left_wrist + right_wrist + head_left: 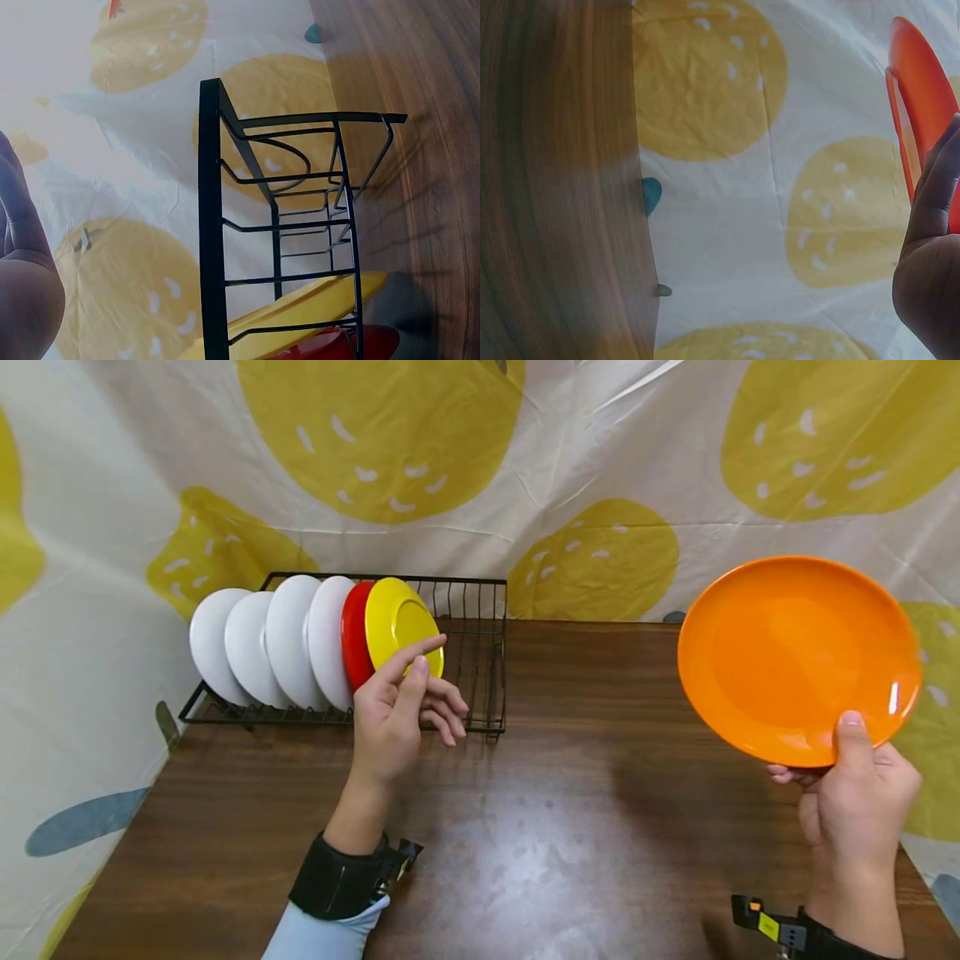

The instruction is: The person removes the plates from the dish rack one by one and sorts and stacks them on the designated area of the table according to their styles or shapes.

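Observation:
My right hand [862, 793] grips an orange plate [798, 652] by its lower rim, thumb on the face and fingers behind. The plate is held up above the right of the table, its face toward the head camera. My left hand [401, 702] hovers in front of the dish rack [491, 677], fingers loosely extended and holding nothing. Behind it a yellow plate [401, 618] stands in the rack, partly hidden by the fingers. Beside that stand a red plate [357, 635] and several white plates [288, 639], all on edge in a row.
The black wire rack stands at the back left of the brown wooden table [570, 793]; bare wire slots lie right of the yellow plate. A white cloth [585, 443] with yellow fruit prints hangs behind the table and down its left side.

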A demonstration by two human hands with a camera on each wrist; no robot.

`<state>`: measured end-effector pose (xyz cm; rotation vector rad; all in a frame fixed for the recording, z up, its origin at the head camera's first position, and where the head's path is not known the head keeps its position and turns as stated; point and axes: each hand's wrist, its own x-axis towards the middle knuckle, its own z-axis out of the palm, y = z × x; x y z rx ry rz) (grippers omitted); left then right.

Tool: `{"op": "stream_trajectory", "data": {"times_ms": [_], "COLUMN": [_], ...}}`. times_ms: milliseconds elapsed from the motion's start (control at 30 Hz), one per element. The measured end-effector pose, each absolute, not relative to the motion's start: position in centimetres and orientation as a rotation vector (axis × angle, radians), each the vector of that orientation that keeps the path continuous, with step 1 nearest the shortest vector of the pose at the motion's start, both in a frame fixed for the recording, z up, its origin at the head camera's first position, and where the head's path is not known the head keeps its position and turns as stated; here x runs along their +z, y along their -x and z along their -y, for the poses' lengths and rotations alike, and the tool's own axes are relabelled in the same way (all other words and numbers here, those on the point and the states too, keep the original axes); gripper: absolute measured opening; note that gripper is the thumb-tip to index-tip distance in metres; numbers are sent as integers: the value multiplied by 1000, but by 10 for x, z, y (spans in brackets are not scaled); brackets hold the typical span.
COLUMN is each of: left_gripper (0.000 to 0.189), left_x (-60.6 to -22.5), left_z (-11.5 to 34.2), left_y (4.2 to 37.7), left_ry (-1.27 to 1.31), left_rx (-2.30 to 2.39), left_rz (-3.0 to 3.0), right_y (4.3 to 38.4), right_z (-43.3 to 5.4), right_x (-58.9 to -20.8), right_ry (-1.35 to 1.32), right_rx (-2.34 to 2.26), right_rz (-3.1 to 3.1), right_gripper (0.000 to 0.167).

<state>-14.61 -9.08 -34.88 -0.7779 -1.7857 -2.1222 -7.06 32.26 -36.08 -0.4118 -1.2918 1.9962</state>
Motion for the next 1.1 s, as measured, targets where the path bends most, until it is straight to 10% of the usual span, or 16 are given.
{"op": "stream_trajectory", "data": {"times_ms": [733, 1100], "left_gripper": [37, 37], "left_x": [-347, -346], "left_z": [95, 97], "left_y": [146, 147], "left_ry": [733, 724], "left_rx": [-2131, -2151], "left_rz": [1810, 1794], "right_y": [99, 106], "right_z": [-360, -374], "right_x": [-391, -421], "right_ry": [649, 882], "right_rx": [2222, 2266], "right_rz": [1249, 1530], "right_gripper": [40, 68]}}
